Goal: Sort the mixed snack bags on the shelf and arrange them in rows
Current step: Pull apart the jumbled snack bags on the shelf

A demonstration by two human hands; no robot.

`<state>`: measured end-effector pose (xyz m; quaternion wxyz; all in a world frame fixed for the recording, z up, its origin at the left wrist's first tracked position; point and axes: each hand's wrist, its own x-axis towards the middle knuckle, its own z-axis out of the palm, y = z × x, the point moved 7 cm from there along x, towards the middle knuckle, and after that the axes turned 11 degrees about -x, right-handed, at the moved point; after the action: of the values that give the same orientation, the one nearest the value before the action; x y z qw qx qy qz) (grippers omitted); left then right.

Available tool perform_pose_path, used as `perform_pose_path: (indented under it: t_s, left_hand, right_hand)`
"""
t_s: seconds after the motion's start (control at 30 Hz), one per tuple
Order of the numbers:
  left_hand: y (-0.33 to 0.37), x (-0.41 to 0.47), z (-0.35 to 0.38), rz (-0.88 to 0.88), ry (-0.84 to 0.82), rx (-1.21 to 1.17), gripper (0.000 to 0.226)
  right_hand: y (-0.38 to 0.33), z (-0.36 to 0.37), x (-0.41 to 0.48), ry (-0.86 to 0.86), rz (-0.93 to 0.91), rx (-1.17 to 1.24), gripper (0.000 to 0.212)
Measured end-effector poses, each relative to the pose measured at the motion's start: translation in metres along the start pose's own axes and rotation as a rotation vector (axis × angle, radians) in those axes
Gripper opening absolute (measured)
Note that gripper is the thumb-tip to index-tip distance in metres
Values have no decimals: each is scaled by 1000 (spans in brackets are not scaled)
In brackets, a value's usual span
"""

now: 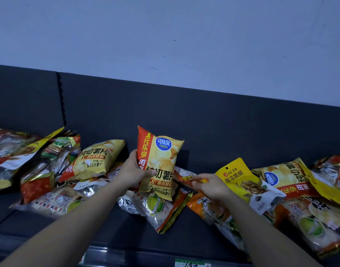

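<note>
**Left hand holds one chip bag upright, and its twin lies just to the left**

The left hand [133, 170] grips the yellow chip bag [161, 160] at its lower left edge, thumb across the front. The bag's long axis stands up above the pile on the shelf [126, 228]. A matching chip bag [94, 160] lies tilted just beside this hand, so I judge the left hand is the nearer one to join them. The right hand [209, 185] pinches the edge of an orange bag [181, 175], fingers curled together.
</note>
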<state>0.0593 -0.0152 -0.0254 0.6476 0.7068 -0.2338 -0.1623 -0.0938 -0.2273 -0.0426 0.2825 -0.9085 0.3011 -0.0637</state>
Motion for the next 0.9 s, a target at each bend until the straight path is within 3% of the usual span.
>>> perform_pose_path:
  t_s: [0.07, 0.13, 0.2, 0.3, 0.47, 0.6, 0.77, 0.9]
  left_hand:
    - [-2, -3, 0, -4, 9, 12, 85]
    - [-4, -6, 0, -6, 25, 23, 83]
    - [-5, -8, 0, -5, 37, 32, 83]
    - [-4, -12, 1, 1, 38, 6, 84]
    - [3, -20, -3, 42, 50, -39, 85]
    - [19, -28, -12, 81, 71, -56, 75]
    - [49, -41, -42, 152, 147, -128, 62]
    - [67, -53, -82, 182, 191, -141, 68]
  right_hand:
    - [5, 11, -2, -133, 1, -117, 51]
    - [10, 15, -4, -200, -11, -287, 56]
    - [15, 10, -3, -140, -51, -443, 43]
    - [23, -9, -5, 136, -37, -517, 15]
    - [4, -45, -22, 611, -21, -190, 12]
    - [-45, -80, -36, 879, -83, -9, 14]
    - [-108, -106, -53, 999, -211, 154, 21]
    - [-163, -101, -65, 1018, -302, 163, 29]
